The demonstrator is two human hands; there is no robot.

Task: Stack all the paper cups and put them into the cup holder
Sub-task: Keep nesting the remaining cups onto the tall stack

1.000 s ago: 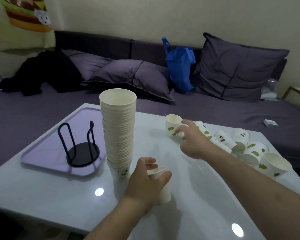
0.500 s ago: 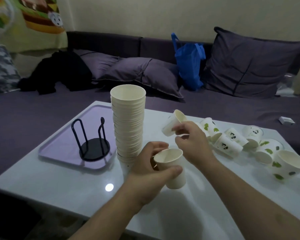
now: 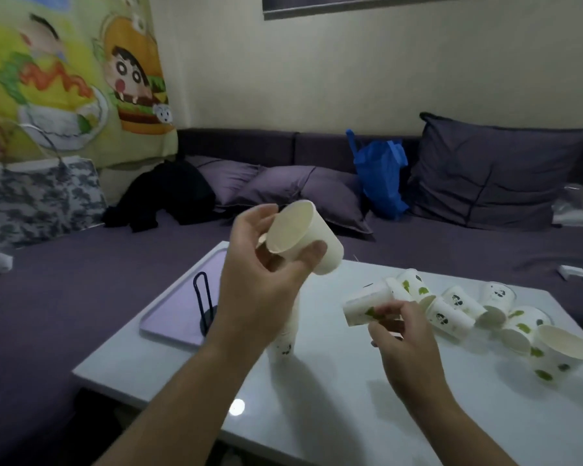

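My left hand [image 3: 260, 290] holds a white paper cup [image 3: 302, 237] raised and tilted, its mouth facing me. My right hand [image 3: 401, 331] pinches a second cup [image 3: 367, 302] with a green print, lying sideways in the air above the table. The tall stack of cups [image 3: 285, 338] stands behind my left hand, and only its bottom shows. The black wire cup holder [image 3: 204, 306] sits on a purple tray [image 3: 172, 314], partly hidden by my left wrist. Several loose printed cups [image 3: 451, 314] lie on their sides at the right of the table.
The white glossy table [image 3: 334, 398] stands in front of a purple sofa with cushions [image 3: 495, 176], a blue bag [image 3: 381, 176] and black clothing [image 3: 162, 193]. One cup [image 3: 559, 354] sits near the table's right edge. A small white box [image 3: 574, 272] lies on the sofa.
My left hand has lifted its cup from table height up above the stack and tilted it. My right hand has picked a printed cup off the table and drawn it toward me.
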